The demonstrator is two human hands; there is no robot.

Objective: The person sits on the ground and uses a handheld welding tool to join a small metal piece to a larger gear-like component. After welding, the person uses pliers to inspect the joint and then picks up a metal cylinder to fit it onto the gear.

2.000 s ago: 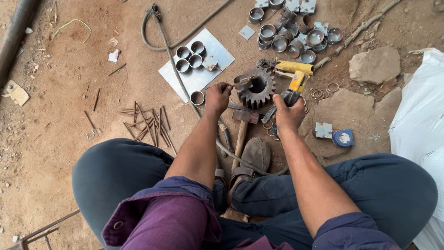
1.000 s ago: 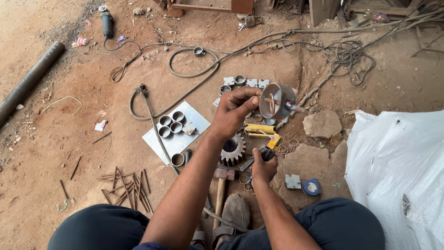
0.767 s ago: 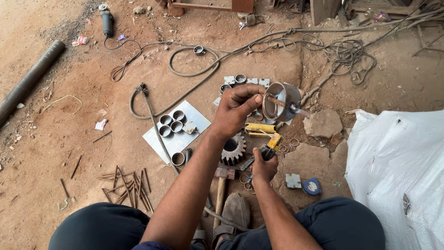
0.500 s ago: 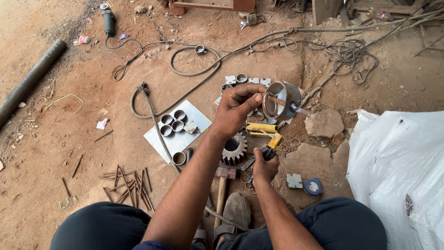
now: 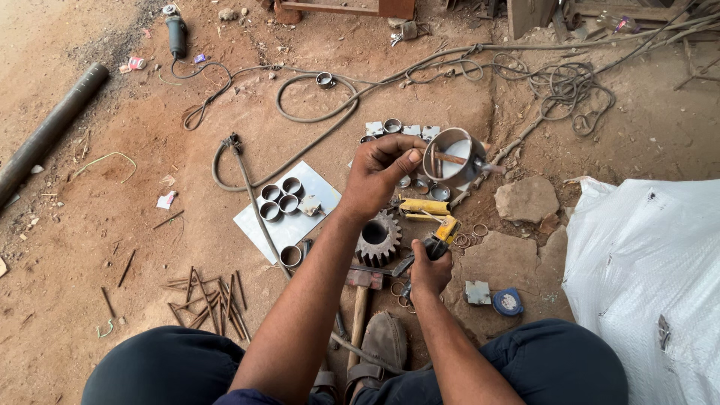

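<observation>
Head view, landmark: the toothed gear wheel (image 5: pixel 377 238) lies flat on the dirt floor (image 5: pixel 112 225), in front of the seated person's knees.
Left hand: the left hand (image 5: pixel 379 176) is raised above and beyond the gear, fingers closed on the rim of a short metal ring (image 5: pixel 452 156), held tilted with its open side toward the camera.
Ring: a thin rusty rod (image 5: pixel 459 160) crosses its opening; I cannot tell how it is fixed.
Right hand: the right hand (image 5: pixel 430 271) sits just right of the gear, its grip closed around the handles of a yellow-and-black tool (image 5: pixel 437 241).
Sheet: left of the gear lies a flat metal sheet (image 5: pixel 289 221) carrying a tight cluster of small rings (image 5: pixel 278 199), with one more ring (image 5: pixel 291 256) at its near edge.
Beyond the gear: more loose rings (image 5: pixel 391 126) lie on the ground, partly hidden by the raised hand.
Near the gear: a hammer (image 5: pixel 360 300) lies beside it toward the person; a bundle of rusty rods (image 5: pixel 204 300) lies well to its left.
Progress, as a judgement: several rings look set out in a group on the sheet, one is in hand, and a good number further off look unhandled, so the work seems partway through.
</observation>
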